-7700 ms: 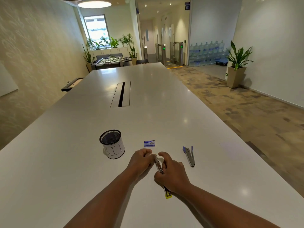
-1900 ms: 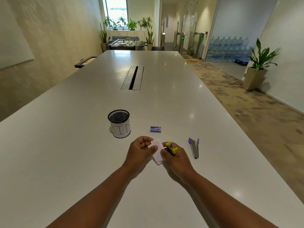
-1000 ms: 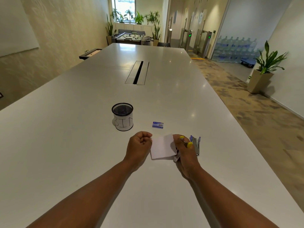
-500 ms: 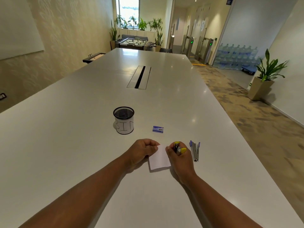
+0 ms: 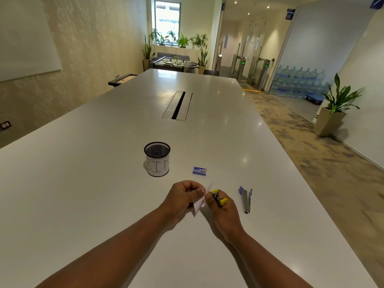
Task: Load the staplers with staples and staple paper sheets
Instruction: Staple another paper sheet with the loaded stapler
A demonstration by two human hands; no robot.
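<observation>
My left hand (image 5: 184,197) pinches small white paper sheets (image 5: 200,201), tilted almost edge-on just above the white table (image 5: 83,194). My right hand (image 5: 223,214) grips a yellow-tipped stapler (image 5: 218,198) right against the paper's right edge. A second stapler (image 5: 245,199), metal with blue ends, lies on the table to the right of my right hand. A small blue staple box (image 5: 199,171) lies just beyond my hands.
A black mesh cup (image 5: 157,159) with a white paper label stands left of the staple box. A cable slot (image 5: 178,105) runs down the table's middle. The table's right edge drops to a carpeted floor with a potted plant (image 5: 335,107).
The paper has tipped from lying flat to nearly edge-on between my hands. The yellow-tipped stapler stays at its right edge. The view has tilted slightly.
</observation>
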